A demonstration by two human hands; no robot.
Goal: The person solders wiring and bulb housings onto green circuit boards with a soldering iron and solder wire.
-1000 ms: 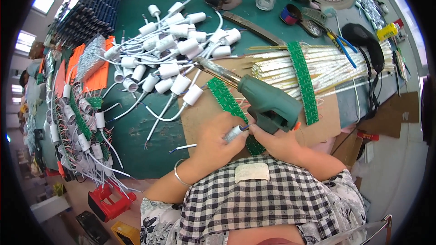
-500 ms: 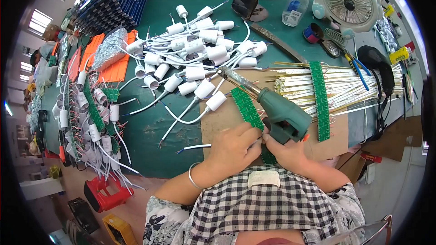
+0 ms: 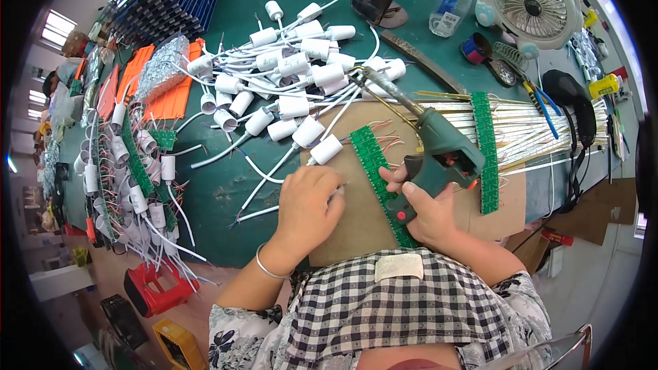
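At one o'clock, your right hand (image 3: 432, 219) grips a green pistol-shaped heat gun (image 3: 444, 140); at eleven, your left hand (image 3: 307, 205) encloses a white round cable (image 3: 260, 214).

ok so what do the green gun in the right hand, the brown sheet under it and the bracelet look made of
Gun: probably moulded plastic, dull green with smooth curves; its barrel looks like bare metal, greyish and discoloured.
Sheet: likely matt cardboard, going by its flat tan face, though thin fibreboard is possible.
Bracelet: seemingly polished metal, silvery and shiny.
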